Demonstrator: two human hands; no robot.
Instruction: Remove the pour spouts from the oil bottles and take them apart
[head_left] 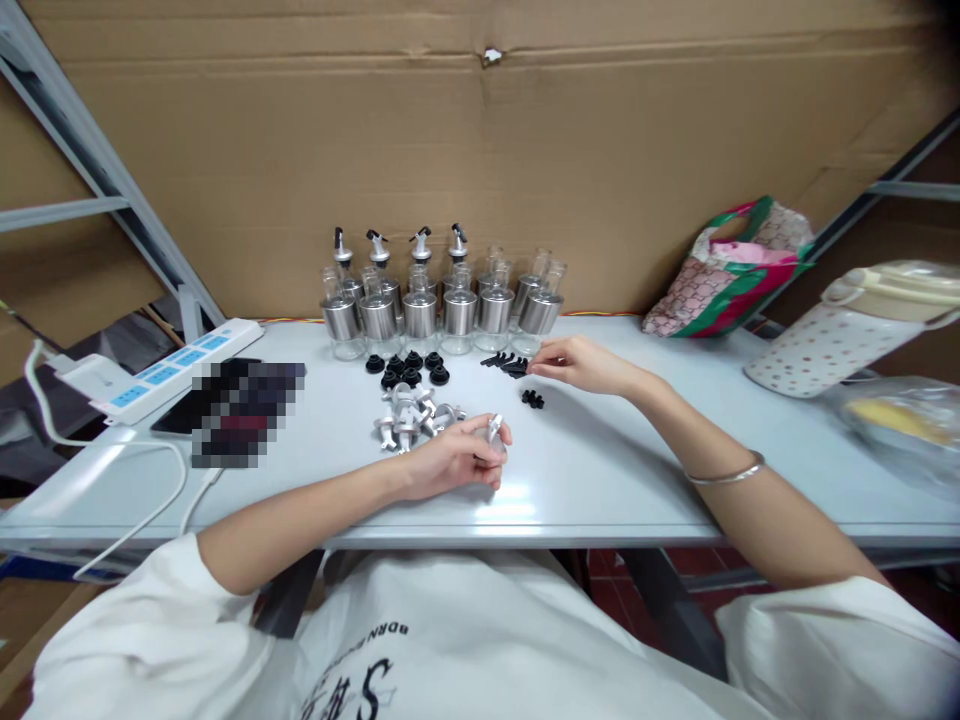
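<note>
My left hand [459,455] is closed around a silver-grey pourer spout [495,428], whose tip pokes up between thumb and fingers. Further back, my right hand [568,364] reaches down with bent fingertips at a small pile of black levers [510,363]; whether it pinches one is hidden. Just in front of that hand are several tiny black pieces [532,399]. Beside my left hand lies a heap of silver-grey spouts [409,415]. Behind the heap, black rubber stoppers [405,368] sit in a cluster.
Glass bottles with steel sleeves [420,315] stand in rows at the back; several carry pourers. On the left are a power strip [187,365], a cable and a blurred-out phone [247,415]. A patterned bag [720,270], a dotted flask [840,330] and a plastic-wrapped bowl [900,425] occupy the right.
</note>
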